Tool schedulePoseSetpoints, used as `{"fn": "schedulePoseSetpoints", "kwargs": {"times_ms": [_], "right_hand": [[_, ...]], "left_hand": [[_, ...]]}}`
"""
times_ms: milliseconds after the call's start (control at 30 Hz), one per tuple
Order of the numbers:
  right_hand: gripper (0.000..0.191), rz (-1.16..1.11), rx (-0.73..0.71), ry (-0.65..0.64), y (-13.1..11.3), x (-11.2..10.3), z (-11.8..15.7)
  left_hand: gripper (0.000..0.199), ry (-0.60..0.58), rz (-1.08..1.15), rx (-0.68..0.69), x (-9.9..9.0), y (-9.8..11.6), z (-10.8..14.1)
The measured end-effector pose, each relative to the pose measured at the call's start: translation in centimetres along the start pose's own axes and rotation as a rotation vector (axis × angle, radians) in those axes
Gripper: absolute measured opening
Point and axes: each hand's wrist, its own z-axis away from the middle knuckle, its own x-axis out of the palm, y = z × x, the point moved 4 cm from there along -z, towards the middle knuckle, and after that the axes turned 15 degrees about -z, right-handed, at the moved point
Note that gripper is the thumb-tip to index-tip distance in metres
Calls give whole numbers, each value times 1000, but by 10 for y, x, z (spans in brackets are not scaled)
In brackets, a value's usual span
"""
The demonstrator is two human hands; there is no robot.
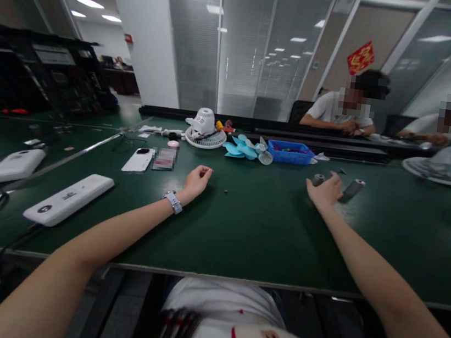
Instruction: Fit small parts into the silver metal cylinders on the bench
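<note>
Two grey metallic cylinders [356, 187] rest on the green tabletop [249, 238], seemingly not yet lifted.
Right hand [326, 191] is half-open at them, contact unclear; left hand [197, 180] is curled, its content I cannot tell.

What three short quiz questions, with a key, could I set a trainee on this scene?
1. True or false: a pale-strapped wristwatch is worn on the person's left wrist.
2. Which is nearest the person's right hand? A: white rectangular phone; B: grey, metallic-looking cylinders; C: pink round object.
3. Complete: light-blue, petal-shaped blades lie between a white plastic fan housing and a rectangular plastic tray coloured ____.

Key: 1 true; 2 B; 3 blue.
</note>
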Motion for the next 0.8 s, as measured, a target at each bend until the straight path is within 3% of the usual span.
{"fn": "schedulePoseSetpoints", "kwargs": {"times_ms": [67,100,200,267,367,500,600,700,800], "right_hand": [[68,-66,-247,-39,-42,3,26],[60,-128,-386,-154,-65,8,44],[46,-282,-706,-678,-127,33,108],[44,-307,-816,-921,-154,48,144],[39,-334,-846,-1075,-173,66,168],[24,-427,-784,-1060,-174,76,167],[28,-441,-763,-1002,-160,68,153],[36,-353,-793,-849,-133,42,117],[33,-204,-709,-562,-93,5,54]], "left_hand": [[23,4,-1,6,1,0,0],[23,5,0,6,2,0,0],[22,13,-1,-1,3,-1,1],[21,23,-5,-1,2,0,1],[20,32,-10,6,0,2,3],[20,16,-18,10,-1,3,5],[21,6,-24,6,-1,3,5],[21,-9,-23,3,-2,3,5],[21,-20,-20,9,-1,4,5]]}}
